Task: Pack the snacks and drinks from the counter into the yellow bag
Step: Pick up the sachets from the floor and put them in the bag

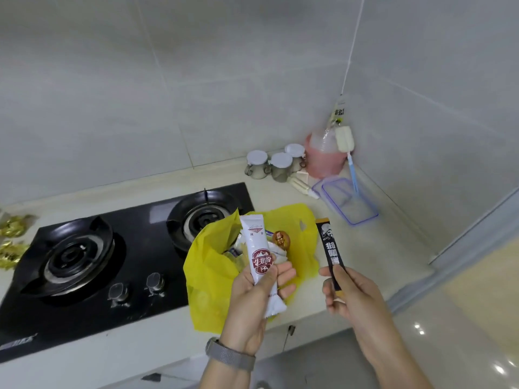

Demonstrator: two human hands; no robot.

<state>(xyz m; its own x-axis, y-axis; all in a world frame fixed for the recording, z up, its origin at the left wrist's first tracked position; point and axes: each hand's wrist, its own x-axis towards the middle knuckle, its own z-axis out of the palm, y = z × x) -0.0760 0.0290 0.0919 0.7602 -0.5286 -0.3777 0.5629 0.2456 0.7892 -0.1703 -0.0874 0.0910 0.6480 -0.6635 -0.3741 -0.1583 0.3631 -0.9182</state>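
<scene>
The yellow bag (207, 279) lies open on the counter beside the stove, with a round brown snack (281, 239) and other packets showing inside its mouth. My left hand (258, 293) grips a white stick sachet (257, 251) with a red label, upright over the bag's opening. My right hand (348, 296) pinches a black stick sachet (331, 251) with an orange end, upright just right of the bag.
A black two-burner gas stove (112, 256) fills the counter on the left. Gold-wrapped sweets (12, 240) lie at the far left edge. Three lidded jars (276, 162), a pink cup stack (323, 158), a bottle brush and a clear blue-rimmed box (348, 203) stand in the back right corner.
</scene>
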